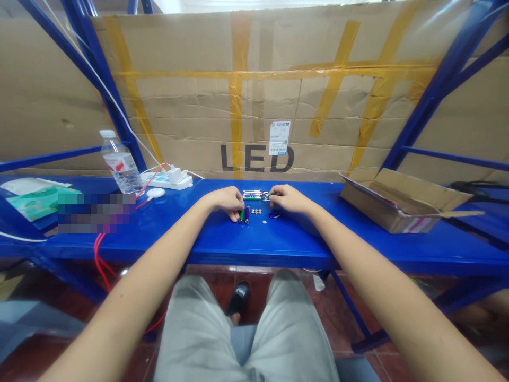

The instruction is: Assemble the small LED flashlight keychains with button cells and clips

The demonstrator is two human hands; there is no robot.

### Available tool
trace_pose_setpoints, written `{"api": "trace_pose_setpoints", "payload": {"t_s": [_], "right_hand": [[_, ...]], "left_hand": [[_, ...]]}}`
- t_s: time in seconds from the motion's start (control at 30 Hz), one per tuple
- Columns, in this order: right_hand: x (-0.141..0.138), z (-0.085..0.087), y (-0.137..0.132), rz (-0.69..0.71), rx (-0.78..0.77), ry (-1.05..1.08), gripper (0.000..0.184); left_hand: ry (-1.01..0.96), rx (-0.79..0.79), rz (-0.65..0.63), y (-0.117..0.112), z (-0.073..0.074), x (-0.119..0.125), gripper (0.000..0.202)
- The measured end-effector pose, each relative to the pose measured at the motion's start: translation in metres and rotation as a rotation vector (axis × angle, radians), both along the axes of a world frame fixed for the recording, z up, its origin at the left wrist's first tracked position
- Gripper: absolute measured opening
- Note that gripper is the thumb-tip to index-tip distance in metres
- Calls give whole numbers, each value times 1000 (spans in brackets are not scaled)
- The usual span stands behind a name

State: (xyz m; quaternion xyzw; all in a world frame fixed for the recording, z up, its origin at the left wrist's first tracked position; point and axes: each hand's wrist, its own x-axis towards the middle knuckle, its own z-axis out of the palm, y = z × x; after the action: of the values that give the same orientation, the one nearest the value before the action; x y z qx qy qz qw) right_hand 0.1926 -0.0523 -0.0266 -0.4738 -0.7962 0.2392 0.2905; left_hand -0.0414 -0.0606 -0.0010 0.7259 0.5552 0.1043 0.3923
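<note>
On the blue tabletop, my left hand [230,203] is closed, its fingertips pinching a small green tube [242,216]. Just right of it stands a similar purple tube [247,215]. Behind these lies a row of several slim, shiny tubes [252,195], silver, purple and green. My right hand [287,198] is at the row's right end with thumb and fingers pressed together; what they pinch is too small to make out. Several button cells [256,211] sit between the hands. A purple ring-like piece [274,216] lies below the right fingers, near a small white disc [264,222].
An open cardboard box [392,212] sits to the right. On the left are a water bottle [121,164], a white power strip [170,180], red cables [99,252] and a green packet [37,201]. A large taped carton [191,116] stands behind, between blue posts.
</note>
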Motion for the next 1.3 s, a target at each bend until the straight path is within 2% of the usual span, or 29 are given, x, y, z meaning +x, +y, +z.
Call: {"api": "trace_pose_setpoints", "payload": {"t_s": [0.53,0.9,1.0,1.13,1.3], "right_hand": [[-1,0,-1,23,2,-25,15],[-1,0,-1,35,-10,-8,15],[-1,-1,-1,63,-47,64,14],[0,-2,1,107,-103,191,9],[-1,0,2,101,-189,351,6]], "left_hand": [[-48,-4,2,-2,0,0,6],[3,20,17,-2,0,1,5],[54,76,68,1,0,1,6],[105,225,150,5,-2,2,13],[68,378,161,10,-4,1,15]]}}
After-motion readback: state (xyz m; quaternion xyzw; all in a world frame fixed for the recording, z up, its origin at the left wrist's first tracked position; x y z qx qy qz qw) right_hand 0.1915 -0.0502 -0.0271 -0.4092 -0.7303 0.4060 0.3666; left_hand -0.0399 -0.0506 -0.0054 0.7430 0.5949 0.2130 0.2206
